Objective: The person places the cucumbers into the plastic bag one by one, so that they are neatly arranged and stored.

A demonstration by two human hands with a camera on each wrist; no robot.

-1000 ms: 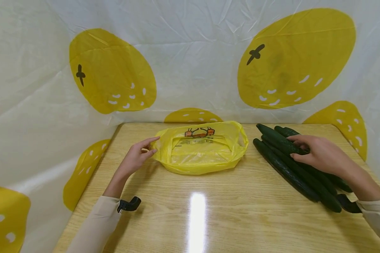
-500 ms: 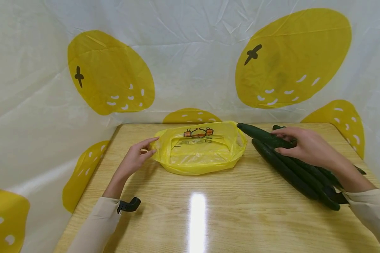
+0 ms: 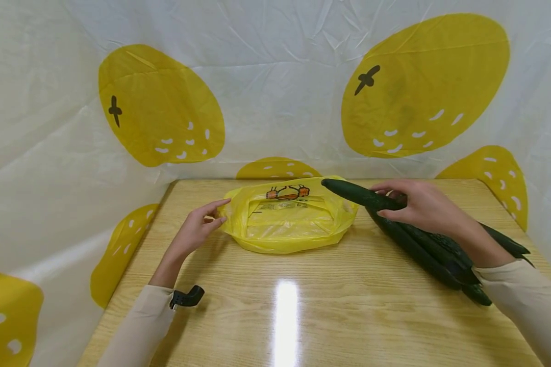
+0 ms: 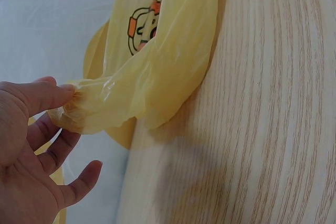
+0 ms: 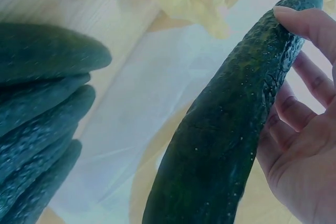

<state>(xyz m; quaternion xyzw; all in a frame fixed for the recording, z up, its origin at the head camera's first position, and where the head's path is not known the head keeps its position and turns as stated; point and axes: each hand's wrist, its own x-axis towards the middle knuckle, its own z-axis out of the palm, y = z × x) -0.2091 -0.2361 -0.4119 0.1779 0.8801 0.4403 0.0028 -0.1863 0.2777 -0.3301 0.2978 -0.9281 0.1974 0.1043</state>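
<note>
A yellow plastic bag [image 3: 289, 229] lies on its base in the middle of the table, its mouth spread toward me and a cartoon print inside. At its left end my left hand [image 3: 199, 227] pinches the bag's edge between thumb and fingers; the left wrist view shows the gathered plastic [image 4: 79, 106] there. My right hand [image 3: 418, 206] grips a dark green cucumber [image 3: 355, 192] near its middle, lifted above the others. The tip of that cucumber hangs over the bag's right end. Several more cucumbers [image 3: 422, 250] lie side by side under my right hand and forearm.
The wooden table [image 3: 340, 316] ends at the back against a white curtain [image 3: 284, 112] printed with yellow fruit, which also hangs on both sides. A black wrist mount [image 3: 187, 296] sits on my left sleeve.
My right hand has picked one cucumber off the pile and moved it left, bringing its tip over the bag's right end. The left hand and the bag have stayed put.
</note>
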